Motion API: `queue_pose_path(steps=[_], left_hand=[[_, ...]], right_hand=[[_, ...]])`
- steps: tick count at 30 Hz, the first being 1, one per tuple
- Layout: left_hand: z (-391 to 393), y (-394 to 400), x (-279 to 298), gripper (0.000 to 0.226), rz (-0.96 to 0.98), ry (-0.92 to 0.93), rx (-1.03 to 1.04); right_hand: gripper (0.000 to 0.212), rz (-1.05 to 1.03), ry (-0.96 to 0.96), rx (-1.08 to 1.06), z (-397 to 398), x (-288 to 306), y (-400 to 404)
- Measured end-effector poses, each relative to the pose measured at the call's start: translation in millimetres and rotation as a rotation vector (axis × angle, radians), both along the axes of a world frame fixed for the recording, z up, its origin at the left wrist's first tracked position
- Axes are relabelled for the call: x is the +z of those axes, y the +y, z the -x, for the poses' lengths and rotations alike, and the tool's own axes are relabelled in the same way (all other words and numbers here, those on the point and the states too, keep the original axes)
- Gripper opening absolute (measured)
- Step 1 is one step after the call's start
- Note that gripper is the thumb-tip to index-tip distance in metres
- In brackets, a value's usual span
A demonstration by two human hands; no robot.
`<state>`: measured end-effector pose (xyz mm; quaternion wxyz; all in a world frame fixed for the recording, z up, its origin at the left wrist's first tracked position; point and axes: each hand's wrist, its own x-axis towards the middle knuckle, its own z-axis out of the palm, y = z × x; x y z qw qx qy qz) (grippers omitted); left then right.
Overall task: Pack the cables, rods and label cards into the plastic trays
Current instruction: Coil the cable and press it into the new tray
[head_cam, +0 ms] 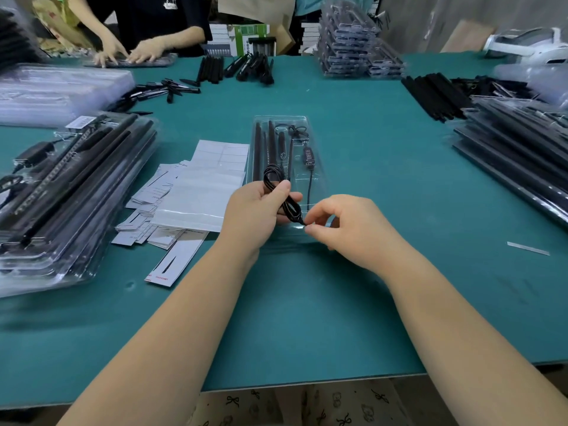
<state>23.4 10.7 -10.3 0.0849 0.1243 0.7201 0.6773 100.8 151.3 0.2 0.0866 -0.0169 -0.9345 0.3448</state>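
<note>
Head view, from the near edge of the green bench (307,318): two bare forearms reach out to the middle. Left hand (258,213) grips a coiled black cable (278,192), fingers and thumb curled round the bundle, its loop standing up past the thumb. Right hand (344,224) pinches the cable's loose end between thumb and forefinger, just beside the left hand. Both hold it over the near end of a clear tray (319,179), which already carries two rods (264,149) on its left and a controller cable (309,161) on its right.

Judging from this, the step in hand is tidying the coil before seating it; next the bundle likely goes down into a free recess of the tray, with the loose end tucked so it does not spring out.

Left of the tray lie label cards (166,192) in a loose heap, not yet added here. Farther left sit packed trays (70,186); far right, more stacks (516,142). At the far edge, loose rods (212,69) and another person's hands (129,55).
</note>
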Motion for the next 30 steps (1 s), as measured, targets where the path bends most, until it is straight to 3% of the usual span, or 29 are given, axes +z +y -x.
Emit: queue_pose_path(steps=[7,10,15,19,25,30], left_hand=[[-5,5,1,0.016,0.150,0.172,0.104],[-9,7,1,0.015,0.221,0.278,0.104],[-12,9,-1,0.012,0.205,0.375,0.033],[-15,9,-1,0.011,0.186,0.431,-0.040],[-22,7,1,0.032,0.219,0.467,-0.121],[-20,9,-2,0.020,0.208,0.439,-0.056]], right_hand=[[0.037,-0.094,-0.016,0.159,-9,7,7],[0.044,0.084,0.072,0.172,-14,13,10],[0.037,0.510,0.211,0.122,-14,17,10],[0.037,0.491,0.214,0.143,-10,16,3],[0.037,0.617,0.339,-0.081,-2,13,-2],[0.034,0.679,0.273,-0.080,-1,10,-4]])
